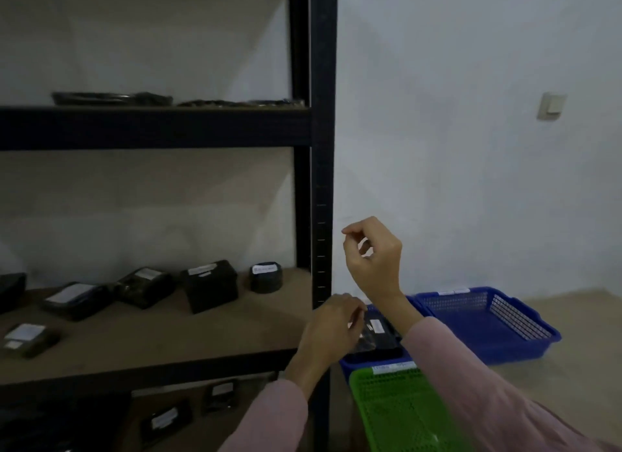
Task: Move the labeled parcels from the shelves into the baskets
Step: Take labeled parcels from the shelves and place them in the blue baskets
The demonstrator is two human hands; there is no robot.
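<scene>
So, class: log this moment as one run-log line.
left hand: over parcel in blue basket | right hand: raised, empty | shelf: parcels remain

both hands [331, 327] empty above blue basket [377, 359].

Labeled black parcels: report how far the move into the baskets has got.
Done: one black wrapped parcel lies in the near blue plastic basket. In hand: nothing; the left hand hovers beside that parcel, the right hand is raised, loosely curled. Left: five labeled parcels on the middle brown shelf board, more below; the far blue basket and green plastic basket look empty.
</scene>
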